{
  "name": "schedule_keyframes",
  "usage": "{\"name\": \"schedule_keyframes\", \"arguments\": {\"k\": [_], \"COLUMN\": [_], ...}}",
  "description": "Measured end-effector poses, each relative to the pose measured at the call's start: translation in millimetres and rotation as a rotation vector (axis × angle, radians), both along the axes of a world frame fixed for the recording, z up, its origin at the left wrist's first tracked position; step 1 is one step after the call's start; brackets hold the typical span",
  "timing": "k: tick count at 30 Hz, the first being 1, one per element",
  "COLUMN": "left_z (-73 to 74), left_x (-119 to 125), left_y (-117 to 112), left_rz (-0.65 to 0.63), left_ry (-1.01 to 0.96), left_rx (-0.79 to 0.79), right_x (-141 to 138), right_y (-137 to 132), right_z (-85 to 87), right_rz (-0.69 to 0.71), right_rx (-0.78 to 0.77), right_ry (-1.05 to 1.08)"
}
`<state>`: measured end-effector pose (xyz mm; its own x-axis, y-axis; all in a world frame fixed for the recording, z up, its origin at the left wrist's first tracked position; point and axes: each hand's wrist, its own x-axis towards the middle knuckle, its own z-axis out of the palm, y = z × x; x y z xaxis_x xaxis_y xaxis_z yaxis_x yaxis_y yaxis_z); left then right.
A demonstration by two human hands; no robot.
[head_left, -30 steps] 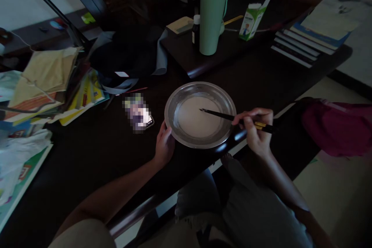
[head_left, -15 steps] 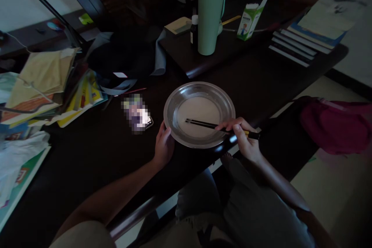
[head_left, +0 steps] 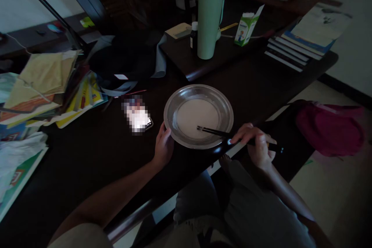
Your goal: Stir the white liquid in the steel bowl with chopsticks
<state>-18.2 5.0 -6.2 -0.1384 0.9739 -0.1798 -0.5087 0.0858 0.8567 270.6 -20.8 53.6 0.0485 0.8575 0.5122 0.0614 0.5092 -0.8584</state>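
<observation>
A round metal dish [head_left: 174, 102] holding a pale, milky liquid sits near the front edge of the dark table [head_left: 87, 155]. My left hand [head_left: 163, 148] grips the dish's left rim, fingers curled around it. My right hand [head_left: 255, 145] is closed on a pair of dark chopsticks [head_left: 213, 131], whose tips dip into the liquid at the dish's near side. A phone [head_left: 136, 117] with a lit screen lies just left of the dish.
A tall green flask [head_left: 209, 15], a small dark bottle [head_left: 193, 35] and a green-white carton [head_left: 245, 27] stand on a raised board behind. Stacked books [head_left: 302, 42] lie at right, piled papers and books [head_left: 43, 85] at left. A magenta bag [head_left: 328, 128] rests beyond the table's edge.
The chopstick tips swept from the dish's centre toward its near edge, and my right hand drew back to the right. My left hand kept its hold on the rim.
</observation>
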Motion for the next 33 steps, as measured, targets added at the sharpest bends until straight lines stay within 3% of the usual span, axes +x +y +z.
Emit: {"name": "schedule_keyframes", "arguments": {"k": [4,8,15,20,26,33], "left_z": [3.4,5.8,6.3,6.9,10.6,10.9], "left_x": [0,-1,0,0,3,3], "left_y": [-1,-3,-5,-5,-5,-4], "left_rz": [-0.002,-0.003,-0.007,-0.026,-0.007,0.012], "left_ry": [0.007,0.017,0.031,0.029,0.024,0.024], "left_rx": [-0.016,-0.025,0.015,0.035,0.012,0.003], "right_x": [-3,-6,4,7,-5,0], "right_y": [1,5,2,-4,3,5], "right_z": [6.1,8.6,1.1,4.0,4.1,0.3], "right_rz": [0.093,0.008,-0.282,-0.215,-0.092,-0.287], "right_rx": [-0.028,-0.025,-0.010,0.017,0.011,0.019], "right_ry": [-0.185,-0.331,-0.165,-0.123,-0.334,-0.339]}}
